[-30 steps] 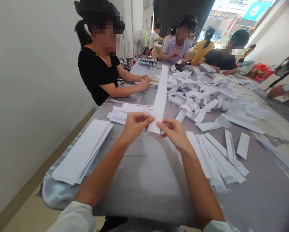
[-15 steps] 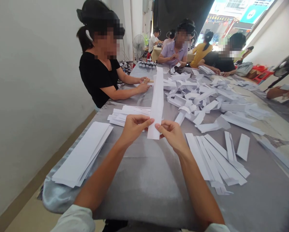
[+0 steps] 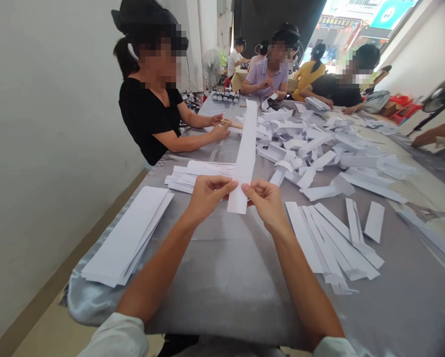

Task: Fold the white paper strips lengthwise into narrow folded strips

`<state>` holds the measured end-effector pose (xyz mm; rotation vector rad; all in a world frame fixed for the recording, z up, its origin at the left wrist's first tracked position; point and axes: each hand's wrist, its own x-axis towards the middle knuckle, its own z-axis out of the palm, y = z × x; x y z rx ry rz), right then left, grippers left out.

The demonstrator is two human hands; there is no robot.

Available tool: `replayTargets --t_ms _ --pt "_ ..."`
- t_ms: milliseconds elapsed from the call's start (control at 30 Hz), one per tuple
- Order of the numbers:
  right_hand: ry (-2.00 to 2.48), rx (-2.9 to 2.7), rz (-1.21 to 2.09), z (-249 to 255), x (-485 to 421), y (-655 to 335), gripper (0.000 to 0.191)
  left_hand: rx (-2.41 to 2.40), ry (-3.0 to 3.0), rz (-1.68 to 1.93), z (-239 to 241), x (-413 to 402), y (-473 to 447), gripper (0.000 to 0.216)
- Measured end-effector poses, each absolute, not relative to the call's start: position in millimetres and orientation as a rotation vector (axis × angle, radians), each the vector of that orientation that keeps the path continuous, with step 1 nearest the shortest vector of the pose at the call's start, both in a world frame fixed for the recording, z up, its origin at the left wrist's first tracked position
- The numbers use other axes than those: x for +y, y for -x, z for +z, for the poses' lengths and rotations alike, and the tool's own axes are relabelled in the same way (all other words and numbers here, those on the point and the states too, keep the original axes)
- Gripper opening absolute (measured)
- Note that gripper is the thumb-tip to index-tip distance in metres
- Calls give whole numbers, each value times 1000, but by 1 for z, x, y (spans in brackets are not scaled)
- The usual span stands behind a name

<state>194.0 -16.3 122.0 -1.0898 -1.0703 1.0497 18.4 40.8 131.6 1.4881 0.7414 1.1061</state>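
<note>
A long, narrow white paper strip (image 3: pixel 245 158) stands out across the table from my hands, its far end lying among the paper ahead. My left hand (image 3: pixel 209 198) pinches the strip's near part from the left side. My right hand (image 3: pixel 266 204) grips it from the right, with the fingertips of both hands close together. The strip's near end hangs just below my fingers, over the grey tablecloth (image 3: pixel 222 277).
A neat stack of white strips (image 3: pixel 125 235) lies to my left, with a smaller pile (image 3: pixel 198 176) beyond it. Loose strips (image 3: pixel 330 240) fan out to my right. A large heap of folded paper pieces (image 3: pixel 304 148) fills the table's middle. Co-workers sit around the table.
My hands stay on the strip, with only slight shifts in their spacing. The strip's far end leans a little further right, and the whole view has shifted slightly.
</note>
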Motion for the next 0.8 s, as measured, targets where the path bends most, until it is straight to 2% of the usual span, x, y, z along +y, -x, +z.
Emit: replayTargets --t_ms 500,800 --pt "1072 -1126 1050 127 -18 -194 47 783 -1383 1210 132 40 -26 35" --pt "1044 -1143 968 128 -17 -193 53 745 -1359 1247 127 41 -29 26"
